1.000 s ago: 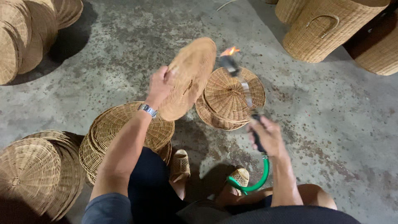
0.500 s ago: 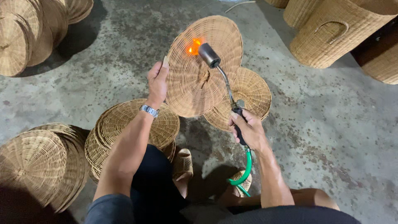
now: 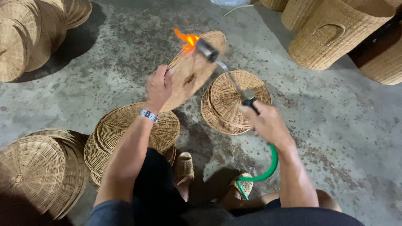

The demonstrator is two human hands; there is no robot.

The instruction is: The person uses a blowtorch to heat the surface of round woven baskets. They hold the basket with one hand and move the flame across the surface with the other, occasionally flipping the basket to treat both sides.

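Far-left stacks: round woven wicker lids [image 3: 35,171] lay heaped, coarse and domed.
Near stack: flat wicker discs [image 3: 125,129] sat piled by the left forearm.
Left hand [image 3: 159,86]: clenched on the rim of a round woven lid [image 3: 192,71], held tilted above the concrete floor [image 3: 335,125].
Flame: orange fire [image 3: 186,39] licked the lid's upper edge.
Torch: a metal gas torch [image 3: 222,67], thin-stemmed, blurred.
Middle stack: ribbed wicker lids [image 3: 234,102] lay under the torch.
Right hand [image 3: 266,123]: wrapped around the torch's dark handle; a green hose [image 3: 264,173] curved below.
Far right: tall woven baskets [image 3: 335,33] stood.
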